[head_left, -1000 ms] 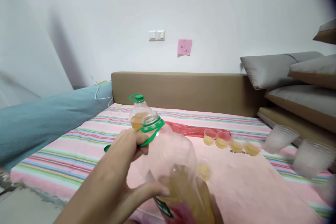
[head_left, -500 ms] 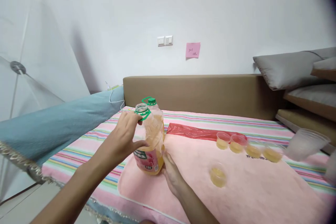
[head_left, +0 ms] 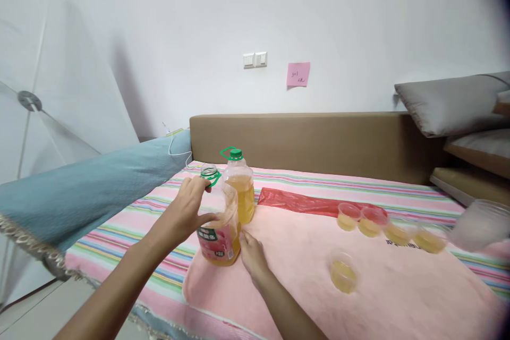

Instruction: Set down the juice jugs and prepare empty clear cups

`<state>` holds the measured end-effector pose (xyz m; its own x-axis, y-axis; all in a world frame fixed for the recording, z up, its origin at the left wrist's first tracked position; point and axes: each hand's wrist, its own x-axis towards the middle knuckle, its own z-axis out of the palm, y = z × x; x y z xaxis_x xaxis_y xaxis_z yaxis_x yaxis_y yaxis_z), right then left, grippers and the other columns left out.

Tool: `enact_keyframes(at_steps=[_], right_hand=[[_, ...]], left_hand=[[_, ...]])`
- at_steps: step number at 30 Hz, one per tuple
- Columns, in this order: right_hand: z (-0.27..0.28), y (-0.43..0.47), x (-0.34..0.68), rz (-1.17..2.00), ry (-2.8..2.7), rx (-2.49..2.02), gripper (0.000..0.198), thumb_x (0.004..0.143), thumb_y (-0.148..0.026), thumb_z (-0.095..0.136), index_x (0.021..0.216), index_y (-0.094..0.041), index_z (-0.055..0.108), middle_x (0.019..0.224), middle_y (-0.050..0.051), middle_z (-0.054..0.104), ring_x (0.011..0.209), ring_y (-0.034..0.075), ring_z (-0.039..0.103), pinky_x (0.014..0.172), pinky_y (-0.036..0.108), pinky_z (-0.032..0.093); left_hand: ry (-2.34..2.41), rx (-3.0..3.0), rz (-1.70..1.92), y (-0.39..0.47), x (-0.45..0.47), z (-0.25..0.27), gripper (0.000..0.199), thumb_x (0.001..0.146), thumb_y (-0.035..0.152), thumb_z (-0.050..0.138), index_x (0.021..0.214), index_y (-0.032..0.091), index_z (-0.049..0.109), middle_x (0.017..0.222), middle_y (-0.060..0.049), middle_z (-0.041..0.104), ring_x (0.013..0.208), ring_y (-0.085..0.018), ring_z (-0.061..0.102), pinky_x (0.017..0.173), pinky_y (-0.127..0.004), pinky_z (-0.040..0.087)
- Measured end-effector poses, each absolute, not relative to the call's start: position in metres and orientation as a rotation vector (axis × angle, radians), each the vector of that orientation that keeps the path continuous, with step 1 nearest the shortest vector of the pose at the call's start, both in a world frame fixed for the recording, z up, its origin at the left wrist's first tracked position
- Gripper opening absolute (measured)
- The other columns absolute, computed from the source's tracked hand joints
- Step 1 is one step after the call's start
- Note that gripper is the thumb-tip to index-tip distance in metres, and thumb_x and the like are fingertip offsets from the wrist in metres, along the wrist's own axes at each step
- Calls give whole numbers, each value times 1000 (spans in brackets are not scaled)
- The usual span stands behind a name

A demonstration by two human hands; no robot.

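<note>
Head view: a striped bed (head_left: 319, 183) fills the scene, with a pink towel (head_left: 390, 287) spread over its near side and a red bag (head_left: 298, 203) behind the towel. An open bottle (head_left: 218, 223) stands upright at the towel's left edge, a capped bottle (head_left: 240, 187) just behind it. The left hand (head_left: 186, 211) is clasped round the open bottle's neck and handle; the right hand (head_left: 252, 255) rests unclenched at its base. Four cups (head_left: 388, 229) sit in a row, a fifth cup (head_left: 343, 273) nearer.

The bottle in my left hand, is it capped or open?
Open. The near bottle shows a bare neck with no cap, unlike the far bottle with its green cap. The left hand holds it.
</note>
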<state>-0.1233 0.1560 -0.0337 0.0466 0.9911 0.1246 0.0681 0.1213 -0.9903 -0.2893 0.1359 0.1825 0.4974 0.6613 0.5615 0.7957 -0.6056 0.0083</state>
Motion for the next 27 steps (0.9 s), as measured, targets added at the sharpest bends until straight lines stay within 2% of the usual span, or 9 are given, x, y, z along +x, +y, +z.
enact_keyframes(at_steps=[3,7,11,14,16,18,21,24,27], right_hand=[[-25,141,-118,994,-1333,-1182,39,104,-41,43,116,-12,67,113,15,66,113,30,60,103,46,44],[9,98,-94,889,-1406,-1177,47,95,-48,41,115,-12,63,118,19,60,107,33,59,94,45,46],[63,52,-42,798,-1542,-1091,39,94,-52,48,102,-18,64,102,8,61,79,24,57,73,35,45],[98,33,15,749,-1580,-1061,37,99,-54,49,91,-21,64,87,3,59,79,22,54,68,32,40],[112,29,57,721,-1553,-1065,39,101,-56,51,93,-21,64,84,2,57,75,21,51,63,31,37],[117,29,97,638,-1495,-1107,39,103,-58,54,95,-21,64,84,1,57,69,19,47,60,30,35],[110,31,148,447,-1372,-1236,43,103,-64,56,96,-22,63,88,1,60,69,19,47,62,31,35],[93,28,177,363,-1328,-1393,45,102,-68,55,100,-24,63,90,1,61,74,21,51,66,32,38],[74,21,183,402,-1445,-1505,41,103,-65,51,101,-25,62,95,1,62,80,23,55,70,34,42]], left_hand=[[-1190,-2550,-735,136,-285,182,44,80,28,84,109,19,51,108,-5,58,99,-27,52,83,-36,45],[-1126,-2594,-786,133,-277,189,32,91,46,72,101,20,55,100,-4,60,95,-25,54,81,-35,45],[-1126,-2476,-1078,132,-271,191,28,105,42,48,99,20,62,96,-5,64,93,-23,60,83,-35,46],[-1132,-2196,-1278,125,-257,186,31,106,37,45,106,17,68,107,-12,67,107,-29,60,96,-44,44],[-1125,-1909,-1415,116,-238,181,29,105,34,50,112,14,69,118,-16,67,120,-32,58,111,-52,36],[-1090,-1730,-1571,108,-212,176,24,103,30,55,112,12,67,116,-15,69,120,-30,60,117,-52,34],[-1029,-1978,-1732,104,-167,162,11,100,28,60,98,18,66,93,-4,71,91,-19,67,86,-30,51],[-1142,-2374,-1818,108,-127,134,18,99,30,61,83,22,61,72,3,65,68,-12,62,61,-22,45],[-1181,-2603,-1771,102,-99,93,33,105,29,52,72,21,52,61,5,55,54,-9,55,50,-20,40]])
